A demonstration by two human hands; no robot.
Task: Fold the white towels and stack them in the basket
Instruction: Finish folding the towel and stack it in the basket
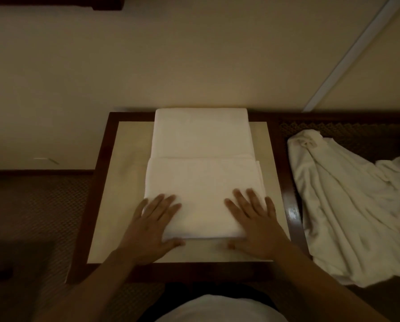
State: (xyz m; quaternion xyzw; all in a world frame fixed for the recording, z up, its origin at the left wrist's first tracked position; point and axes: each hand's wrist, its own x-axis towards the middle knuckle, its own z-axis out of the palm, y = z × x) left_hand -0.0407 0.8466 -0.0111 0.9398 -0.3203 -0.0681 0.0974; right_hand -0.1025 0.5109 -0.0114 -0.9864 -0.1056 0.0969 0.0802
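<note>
A white towel (pixel 201 168) lies part-folded on a small table (pixel 124 173) with a dark wooden frame and a pale top. Its near part is doubled over the far part, which reaches the wall. My left hand (pixel 152 226) lies flat on the near left corner of the fold, fingers straight, thumb under the near edge. My right hand (pixel 254 224) presses flat on the near right corner, thumb also at the near edge. A crumpled white towel (pixel 354 205) lies in a heap to the right. No basket is in view.
The crumpled towel rests on a dark woven surface (pixel 357 131) right of the table. A cream wall (pixel 194 54) stands directly behind the table. Patterned carpet (pixel 31 205) covers the floor to the left. The room is dim.
</note>
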